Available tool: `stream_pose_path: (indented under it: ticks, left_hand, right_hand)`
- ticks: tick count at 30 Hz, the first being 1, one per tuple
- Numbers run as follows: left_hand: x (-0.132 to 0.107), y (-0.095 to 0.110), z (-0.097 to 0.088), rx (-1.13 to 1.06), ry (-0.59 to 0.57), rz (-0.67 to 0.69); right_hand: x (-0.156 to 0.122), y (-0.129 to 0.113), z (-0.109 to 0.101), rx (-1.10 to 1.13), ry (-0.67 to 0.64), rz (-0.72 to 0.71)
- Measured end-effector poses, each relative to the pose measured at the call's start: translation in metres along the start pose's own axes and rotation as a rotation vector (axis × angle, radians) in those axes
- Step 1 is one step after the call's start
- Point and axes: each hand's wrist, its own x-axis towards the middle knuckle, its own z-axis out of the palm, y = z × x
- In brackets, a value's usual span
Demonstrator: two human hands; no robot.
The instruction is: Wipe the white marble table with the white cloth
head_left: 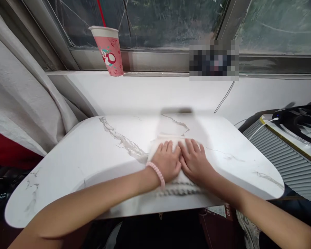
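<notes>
A folded white cloth (180, 188) is pressed flat at the near middle of a marble-patterned table (93, 155), under both hands of a person seated at a window. The left hand (167, 160) and the right hand (195, 160) are laid side by side, thumbs touching. The fingers are stretched out and spread on the fabric, neither clenched nor closed around anything. The palms appear to be set down this way so that pressure is spread over the fold and the soft cloth is kept from springing up. A bracelet of pale pink beads (157, 174) is worn on the left wrist.

The cloth looks thick and slightly fuzzy. A knobbly, ribbed border is seen along its near edge, just short of the table's rim. The tabletop is smooth and glossy, white with grey veins, and its corners are rounded.

On the far sill (150, 93), left of centre, a pink paper cup (109, 50) with a white lid and a cartoon print is stood against the window frame, well apart from the hands. A heavy off-white curtain (20, 93) is hung in folds at the far left. At the right, a black device (300, 117) is rested on a grey ribbed surface (282, 155), and a thin cable (224, 97) is run up the white wall.
</notes>
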Motion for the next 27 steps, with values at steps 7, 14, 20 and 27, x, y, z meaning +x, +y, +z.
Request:
stream_pose_path:
  ticks: [7, 14, 20, 27]
  left_hand:
    - [0.061, -0.076, 0.018, -0.058, 0.116, -0.250]
    - [0.109, -0.136, 0.023, -0.087, 0.096, -0.273]
    - [0.134, -0.164, 0.025, -0.137, 0.149, -0.271]
    - [0.129, -0.160, 0.026, -0.108, 0.157, -0.265]
  right_hand:
    - [0.109, -0.005, 0.025, 0.101, -0.010, -0.002]
    - [0.182, -0.006, 0.047, 0.162, 0.037, 0.036]
    - [0.212, -0.007, 0.056, 0.155, 0.071, 0.069]
    - [0.206, -0.009, 0.059, 0.125, 0.127, 0.072]
